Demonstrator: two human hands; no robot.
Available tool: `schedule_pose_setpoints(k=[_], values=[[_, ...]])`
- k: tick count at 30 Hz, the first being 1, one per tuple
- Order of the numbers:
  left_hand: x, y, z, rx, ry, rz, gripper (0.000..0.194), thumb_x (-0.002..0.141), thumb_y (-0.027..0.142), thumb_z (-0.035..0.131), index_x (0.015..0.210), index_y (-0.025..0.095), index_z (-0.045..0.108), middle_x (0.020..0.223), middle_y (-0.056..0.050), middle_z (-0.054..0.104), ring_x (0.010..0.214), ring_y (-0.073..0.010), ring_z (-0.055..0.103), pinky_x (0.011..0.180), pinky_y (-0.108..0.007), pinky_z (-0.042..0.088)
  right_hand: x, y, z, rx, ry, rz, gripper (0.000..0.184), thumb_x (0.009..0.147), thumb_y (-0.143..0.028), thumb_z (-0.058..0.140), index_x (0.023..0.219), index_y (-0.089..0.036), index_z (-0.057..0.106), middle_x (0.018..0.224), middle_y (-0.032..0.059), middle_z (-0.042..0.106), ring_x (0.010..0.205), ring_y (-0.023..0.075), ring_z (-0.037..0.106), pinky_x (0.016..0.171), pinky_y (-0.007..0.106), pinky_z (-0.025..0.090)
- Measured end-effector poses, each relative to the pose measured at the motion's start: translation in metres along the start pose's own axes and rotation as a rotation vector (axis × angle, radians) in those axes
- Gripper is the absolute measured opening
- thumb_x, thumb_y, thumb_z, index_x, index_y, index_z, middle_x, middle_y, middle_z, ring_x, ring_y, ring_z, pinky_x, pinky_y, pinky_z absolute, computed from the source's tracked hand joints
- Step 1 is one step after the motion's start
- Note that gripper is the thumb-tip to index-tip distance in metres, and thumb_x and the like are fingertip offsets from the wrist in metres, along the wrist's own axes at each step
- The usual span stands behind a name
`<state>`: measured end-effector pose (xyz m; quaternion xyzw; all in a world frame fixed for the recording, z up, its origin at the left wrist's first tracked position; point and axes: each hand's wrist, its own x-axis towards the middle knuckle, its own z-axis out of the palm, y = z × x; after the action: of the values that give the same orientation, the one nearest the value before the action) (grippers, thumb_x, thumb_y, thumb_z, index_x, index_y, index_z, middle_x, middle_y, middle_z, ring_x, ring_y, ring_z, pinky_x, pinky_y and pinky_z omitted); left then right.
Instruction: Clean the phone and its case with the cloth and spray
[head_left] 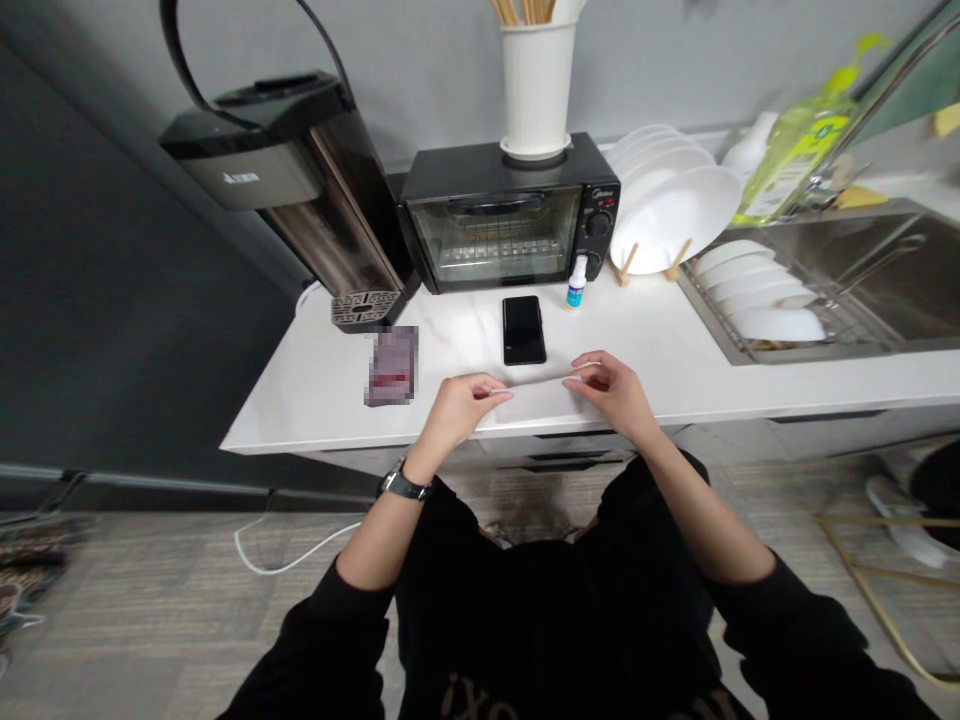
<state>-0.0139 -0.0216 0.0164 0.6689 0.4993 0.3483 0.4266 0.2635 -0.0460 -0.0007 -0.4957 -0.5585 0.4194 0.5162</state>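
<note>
Between my two hands a thin white sheet is stretched near the counter's front edge; whether it is tissue or cloth I cannot tell. My left hand pinches its left end between thumb and fingers. At the other end my right hand pinches the sheet's upper right corner. Just beyond the sheet a black smartphone lies flat, its screen dark. A small white spray bottle with a blue label stands upright behind and right of the phone. To the left lies a blurred purplish packet.
A black toaster oven stands at the back, carrying a white cup of utensils. Left of it is a tall drinks dispenser. White plates in a rack, a green soap bottle and a sink are on the right.
</note>
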Motion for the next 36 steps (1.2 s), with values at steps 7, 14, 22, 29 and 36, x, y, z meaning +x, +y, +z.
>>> schedule_pose_setpoints(k=[7, 14, 22, 29, 36], values=[[-0.001, 0.009, -0.004, -0.067, -0.003, -0.010, 0.034, 0.075, 0.051, 0.088, 0.080, 0.018, 0.082, 0.083, -0.007, 0.083, 0.075, -0.0196, 0.073, 0.071, -0.030, 0.053, 0.001, -0.004, -0.002, 0.094, 0.016, 0.028, 0.052, 0.073, -0.059, 0.091, 0.105, -0.025, 0.070, 0.085, 0.0024, 0.082, 0.074, 0.0187, 0.073, 0.074, 0.034, 0.060], [0.004, 0.013, -0.009, -0.039, -0.001, 0.002, 0.036, 0.076, 0.051, 0.088, 0.080, 0.016, 0.082, 0.075, -0.005, 0.079, 0.065, -0.0151, 0.066, 0.062, -0.026, 0.049, 0.005, 0.001, -0.005, 0.036, 0.000, 0.006, 0.049, 0.078, -0.058, 0.088, 0.110, -0.025, 0.072, 0.085, 0.0023, 0.082, 0.076, 0.0193, 0.075, 0.075, 0.034, 0.061], [0.027, 0.011, -0.012, 0.575, 0.207, 0.195, 0.018, 0.093, 0.036, 0.079, 0.103, 0.021, 0.082, 0.087, -0.007, 0.080, 0.077, -0.0215, 0.074, 0.073, -0.031, 0.056, 0.021, 0.004, 0.009, -0.477, 0.104, -0.154, 0.024, 0.093, -0.036, 0.072, 0.113, -0.025, 0.073, 0.116, 0.0110, 0.079, 0.101, 0.0298, 0.075, 0.096, 0.053, 0.061], [-0.029, 0.001, -0.009, 0.847, -0.241, 0.660, 0.060, 0.105, 0.053, 0.058, 0.159, 0.027, 0.051, 0.165, -0.011, 0.052, 0.152, -0.0309, 0.050, 0.125, -0.052, 0.043, -0.022, 0.002, 0.005, -0.744, -0.247, -0.560, 0.030, 0.106, -0.033, 0.058, 0.132, -0.029, 0.071, 0.142, 0.0088, 0.072, 0.129, 0.0300, 0.068, 0.115, 0.058, 0.052], [-0.021, -0.005, -0.016, 0.901, -0.283, 0.709, 0.076, 0.103, 0.061, 0.058, 0.168, 0.027, 0.037, 0.173, -0.013, 0.038, 0.160, -0.0310, 0.039, 0.131, -0.053, 0.034, -0.013, 0.009, 0.000, -0.657, -0.113, -0.423, 0.030, 0.103, -0.042, 0.064, 0.128, -0.028, 0.073, 0.133, 0.0080, 0.076, 0.124, 0.0296, 0.071, 0.114, 0.054, 0.054]])
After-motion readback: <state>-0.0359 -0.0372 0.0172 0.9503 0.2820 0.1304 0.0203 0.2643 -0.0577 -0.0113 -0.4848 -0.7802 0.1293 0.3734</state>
